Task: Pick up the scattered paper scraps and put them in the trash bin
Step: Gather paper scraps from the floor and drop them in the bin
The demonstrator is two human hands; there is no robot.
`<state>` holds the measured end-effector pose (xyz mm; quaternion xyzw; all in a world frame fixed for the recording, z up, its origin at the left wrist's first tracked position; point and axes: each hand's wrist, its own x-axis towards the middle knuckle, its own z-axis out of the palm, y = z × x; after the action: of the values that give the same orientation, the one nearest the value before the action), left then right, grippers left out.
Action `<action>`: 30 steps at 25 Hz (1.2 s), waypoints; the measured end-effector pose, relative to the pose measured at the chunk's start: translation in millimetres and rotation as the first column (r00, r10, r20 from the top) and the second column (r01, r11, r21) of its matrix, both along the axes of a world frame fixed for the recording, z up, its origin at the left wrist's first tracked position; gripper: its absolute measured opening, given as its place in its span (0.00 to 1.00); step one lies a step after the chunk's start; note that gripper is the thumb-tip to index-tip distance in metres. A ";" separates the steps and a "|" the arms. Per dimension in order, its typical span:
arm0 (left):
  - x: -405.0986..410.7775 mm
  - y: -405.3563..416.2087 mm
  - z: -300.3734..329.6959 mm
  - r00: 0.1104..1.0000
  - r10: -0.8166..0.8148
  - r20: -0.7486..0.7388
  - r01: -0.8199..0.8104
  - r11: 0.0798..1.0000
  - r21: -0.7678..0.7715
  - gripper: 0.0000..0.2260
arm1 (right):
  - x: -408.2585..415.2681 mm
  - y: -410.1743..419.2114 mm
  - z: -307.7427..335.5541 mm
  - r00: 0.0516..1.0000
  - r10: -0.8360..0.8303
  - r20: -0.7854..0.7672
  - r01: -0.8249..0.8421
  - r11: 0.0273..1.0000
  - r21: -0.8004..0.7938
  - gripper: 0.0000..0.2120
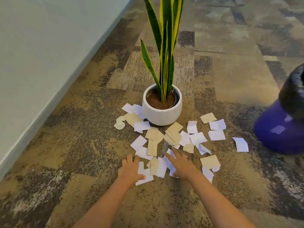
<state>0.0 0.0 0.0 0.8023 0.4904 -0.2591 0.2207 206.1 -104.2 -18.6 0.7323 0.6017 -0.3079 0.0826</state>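
Several white and tan paper scraps lie scattered on the carpet in front of a potted plant. A crumpled white piece lies at the left edge of the pile. My left hand rests flat on the near-left scraps, fingers spread, thumb on a white scrap. My right hand lies palm down on the near-middle scraps with fingers apart. Neither hand is closed around paper. The purple trash bin, lined with a black bag, stands at the right edge, partly cut off.
A white pot with a tall snake plant stands just behind the scraps. A pale wall runs along the left. A lone white scrap lies close to the bin's base. Patterned carpet spreads all around.
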 end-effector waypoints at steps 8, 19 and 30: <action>6.5 -4.1 -14.8 0.998 0.045 0.050 -0.045 0.999 0.002 0.29 | 1.1 4.3 -6.9 0.995 -0.063 0.080 0.064 0.998 -0.007 0.34; 2.9 -0.4 8.4 0.982 0.145 0.122 -0.117 0.970 -0.213 0.13 | 22.4 -31.5 11.4 0.793 -0.568 -0.220 0.563 0.822 -0.091 0.36; 36.5 33.2 69.2 0.700 0.574 0.426 -0.336 0.790 -0.513 0.12 | 24.4 0.1 67.1 -0.032 -0.550 -0.835 0.730 0.558 -0.396 0.27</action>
<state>36.5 33.2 69.2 0.6288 0.5266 -0.0410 0.5707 230.5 -104.1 48.5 0.6220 0.1471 -0.6040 -0.4761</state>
